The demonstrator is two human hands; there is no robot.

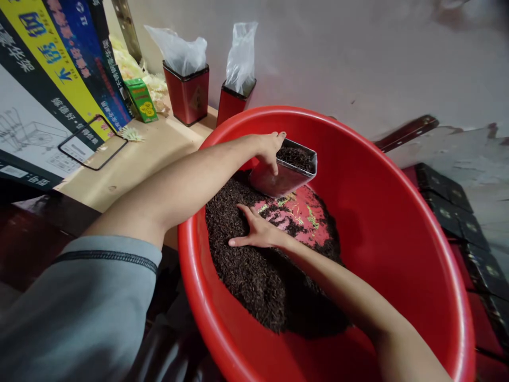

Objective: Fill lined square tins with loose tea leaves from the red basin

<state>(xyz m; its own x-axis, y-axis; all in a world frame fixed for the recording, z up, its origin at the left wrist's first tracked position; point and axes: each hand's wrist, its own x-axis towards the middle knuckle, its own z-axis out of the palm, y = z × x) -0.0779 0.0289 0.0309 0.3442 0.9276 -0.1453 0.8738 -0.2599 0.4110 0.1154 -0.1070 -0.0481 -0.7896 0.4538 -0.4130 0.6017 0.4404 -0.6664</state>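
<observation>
The left hand (271, 150) is gripping a tilted tin (276, 179) inside the red basin (374, 212); dark leaves (296, 157) are already filling it nearly full, while plenty are lying loose around the right hand (260, 231), which is resting open

reddish box-shaped tin (274, 180) with a shiny rim, leaning over, open at the top, dark bits (296, 158) up near its edge, lots more in a bumpy pile underneath, inside a big round red tub (374, 233)
</observation>
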